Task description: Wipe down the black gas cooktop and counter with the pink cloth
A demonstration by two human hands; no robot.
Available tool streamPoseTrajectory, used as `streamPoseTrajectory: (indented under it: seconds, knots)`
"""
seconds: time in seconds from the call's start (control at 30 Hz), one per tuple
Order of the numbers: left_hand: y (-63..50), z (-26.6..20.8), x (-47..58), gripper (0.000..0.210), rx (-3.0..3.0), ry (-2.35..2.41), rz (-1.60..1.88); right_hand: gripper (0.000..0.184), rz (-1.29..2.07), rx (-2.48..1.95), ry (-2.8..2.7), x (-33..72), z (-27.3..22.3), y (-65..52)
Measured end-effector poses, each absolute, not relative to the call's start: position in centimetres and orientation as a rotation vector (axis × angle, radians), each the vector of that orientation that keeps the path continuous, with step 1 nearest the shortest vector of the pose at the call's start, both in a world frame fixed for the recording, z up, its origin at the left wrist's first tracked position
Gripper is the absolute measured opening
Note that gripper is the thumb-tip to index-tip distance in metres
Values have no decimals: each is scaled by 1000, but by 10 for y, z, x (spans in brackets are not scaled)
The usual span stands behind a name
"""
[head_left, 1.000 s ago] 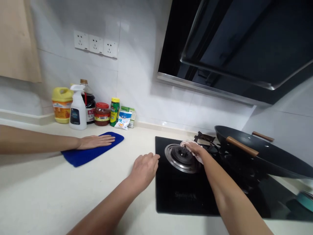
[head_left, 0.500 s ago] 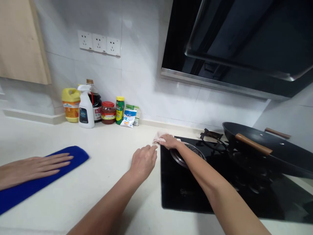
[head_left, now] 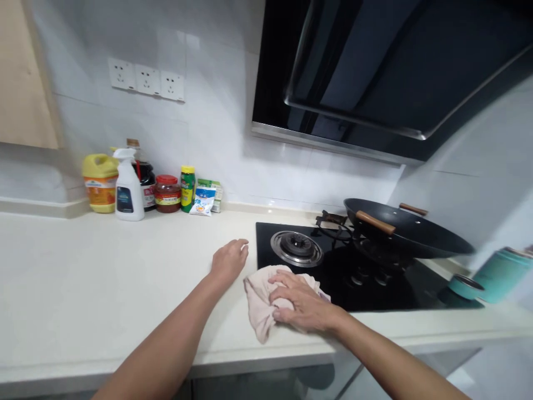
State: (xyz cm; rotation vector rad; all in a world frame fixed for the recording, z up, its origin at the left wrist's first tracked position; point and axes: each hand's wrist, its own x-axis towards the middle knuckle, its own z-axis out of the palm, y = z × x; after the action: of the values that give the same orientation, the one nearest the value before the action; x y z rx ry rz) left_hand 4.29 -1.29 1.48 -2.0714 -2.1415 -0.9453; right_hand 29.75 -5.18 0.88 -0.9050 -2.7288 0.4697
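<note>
My right hand (head_left: pixel 300 301) presses a crumpled pale pink cloth (head_left: pixel 263 297) down with bent fingers. The cloth lies across the front left corner of the black glass gas stove (head_left: pixel 287 272) and onto the white countertop (head_left: pixel 166 294). Just left of the stove, my left hand (head_left: pixel 230 260) is over the counter, its fingers loosely curled together and nothing visible in them. Past the cloth is the bare left burner (head_left: pixel 297 248), with its round metal ring.
A black wok (head_left: pixel 408 230) with wooden handles sits on the right burner. Along the back wall stand a spray bottle (head_left: pixel 129 189), a yellow jug (head_left: pixel 100 186), a red-lidded jar (head_left: pixel 167 194) and packets (head_left: pixel 204 200). A range hood (head_left: pixel 353 72) hangs above; a teal container (head_left: pixel 502 275) stands right.
My right hand has drawn the cloth from the stove's back left corner to its front left. The view has shifted right; another person's hand on a blue cloth has left the picture.
</note>
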Motion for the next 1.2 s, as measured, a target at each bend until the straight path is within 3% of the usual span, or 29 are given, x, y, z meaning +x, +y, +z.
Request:
streamPoseTrajectory:
  seconds: [0.27, 0.57, 0.8, 0.97, 1.2]
  knots:
    - [-15, 18, 46, 42, -2143, -2140, -902, 11, 121, -1204, -2421, 380, -16, -64]
    - [-16, 20, 47, 44, -2146, -2174, -847, 19, -317, -1863, -2160, 486, -20, -79]
    - [-16, 22, 47, 43, -2148, -2143, -872, 27, -332, -2251, -1911, 549, -17, -84]
    - [-14, 22, 52, 45, -2204, -2130, -866, 28, -322, -2213, -1925, 530, -12, -90]
    - [-12, 17, 58, 43, -2235, -2086, -927, 20, -259, -1856, -2059, 410, -20, -116]
